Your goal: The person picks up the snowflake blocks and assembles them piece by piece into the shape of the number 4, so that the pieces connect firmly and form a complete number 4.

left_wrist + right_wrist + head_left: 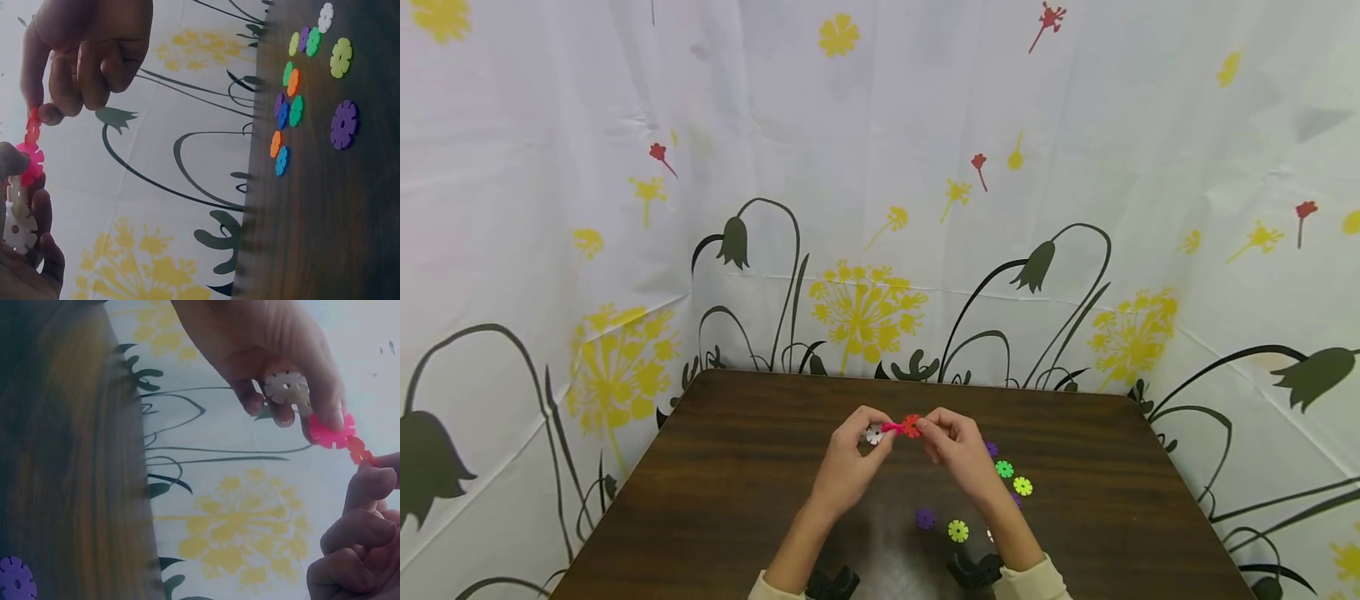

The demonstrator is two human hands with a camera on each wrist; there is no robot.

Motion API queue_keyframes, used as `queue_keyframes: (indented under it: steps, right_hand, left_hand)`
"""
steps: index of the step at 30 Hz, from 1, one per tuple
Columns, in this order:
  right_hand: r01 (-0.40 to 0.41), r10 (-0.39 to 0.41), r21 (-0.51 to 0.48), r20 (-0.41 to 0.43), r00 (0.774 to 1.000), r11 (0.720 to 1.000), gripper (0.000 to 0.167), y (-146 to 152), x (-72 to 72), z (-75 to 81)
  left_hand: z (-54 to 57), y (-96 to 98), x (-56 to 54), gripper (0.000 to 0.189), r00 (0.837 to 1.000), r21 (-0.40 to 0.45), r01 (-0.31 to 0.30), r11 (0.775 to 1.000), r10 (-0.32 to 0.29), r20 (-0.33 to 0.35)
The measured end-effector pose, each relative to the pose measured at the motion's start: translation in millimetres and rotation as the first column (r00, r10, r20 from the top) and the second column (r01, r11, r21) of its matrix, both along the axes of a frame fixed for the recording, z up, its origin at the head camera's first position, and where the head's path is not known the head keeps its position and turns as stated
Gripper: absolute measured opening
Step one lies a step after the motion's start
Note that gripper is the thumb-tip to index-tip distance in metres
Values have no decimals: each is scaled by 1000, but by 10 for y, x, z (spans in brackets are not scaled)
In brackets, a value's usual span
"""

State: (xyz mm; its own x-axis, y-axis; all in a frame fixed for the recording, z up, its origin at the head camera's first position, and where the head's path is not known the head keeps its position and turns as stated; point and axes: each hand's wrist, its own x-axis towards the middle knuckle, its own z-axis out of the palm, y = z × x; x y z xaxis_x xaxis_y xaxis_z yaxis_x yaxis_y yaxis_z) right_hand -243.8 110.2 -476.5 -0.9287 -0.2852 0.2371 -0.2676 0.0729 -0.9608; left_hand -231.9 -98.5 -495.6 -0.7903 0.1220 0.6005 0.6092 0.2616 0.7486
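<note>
Over the far middle of the table, both hands hold a short chain of notched plastic discs. My left hand pinches the pink disc, with its thumb across the face. White discs hang on the chain within that hand's fingers, partly hidden by them. At the chain's other end my right hand pinches the edge of the red disc between thumb and forefinger. The red disc meets the pink one edge-on, slotted at an angle. In the left wrist view the right hand's other fingers are curled inward.
Loose discs lie flat on the dark wooden table, mostly to the right: a purple disc, yellow discs, a green disc, plus orange and blue discs. Behind the table hangs a flower-printed white curtain.
</note>
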Motion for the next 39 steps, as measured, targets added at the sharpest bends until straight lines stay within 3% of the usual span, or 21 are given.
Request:
queue_keyframes:
  steps: [9, 15, 18, 20, 23, 25, 26, 29, 31, 33, 36, 39]
  right_hand:
    - [-3, 3, 1, -41, 999, 1000, 28, -108, 26, 62]
    - [27, -27, -5, -35, 999, 1000, 28, -147, 22, 68]
    - [-2, 2, -2, -13, 1000, 1000, 36, -125, 0, 14]
    - [-34, 34, 31, -1, 999, 999, 43, -97, -12, -44]
    - [-80, 77, 156, 25, 997, 985, 47, -47, -19, -159]
    - [-97, 91, 308, 31, 995, 946, 41, -7, -12, -247]
    - [-99, 92, 396, 36, 995, 913, 36, 16, -5, -298]
    - [-113, 89, 638, 71, 994, 761, 26, 87, 49, -461]
    - [-129, 81, 743, 101, 992, 656, 26, 121, 95, -566]
    - [-144, 62, 795, 133, 989, 590, 30, 143, 134, -658]
    - [-126, 36, 832, 127, 991, 541, 33, 163, 149, -759]
    - [-89, 18, 843, 93, 995, 531, 32, 183, 124, -811]
  left_hand:
    - [32, 3, -35, 13, 995, -35, -5, 999, 2, -101]
    - [46, -33, -66, 7, 997, -65, 22, 998, -27, -75]
    - [40, -35, -94, 13, 997, -53, 27, 998, -31, -64]
    - [28, -38, -111, 15, 998, -34, 17, 999, -19, -59]
    - [-7, -55, -123, 15, 999, 3, -15, 1000, 15, -49]
    - [-33, -70, -120, 16, 999, 22, -32, 999, 33, -39]
    - [-46, -76, -120, 16, 999, 26, -35, 999, 36, -35]
    - [-85, -98, -99, 17, 999, 35, -11, 999, 12, -32]
    - [-109, -115, -83, 19, 999, 42, 7, 999, -5, -43]
    - [-120, -129, -69, 19, 998, 50, 26, 998, -24, -55]
    - [-114, -141, -80, 19, 996, 53, 41, 998, -37, -75]
    - [-82, -140, -111, 18, 995, 48, 58, 997, -54, -80]
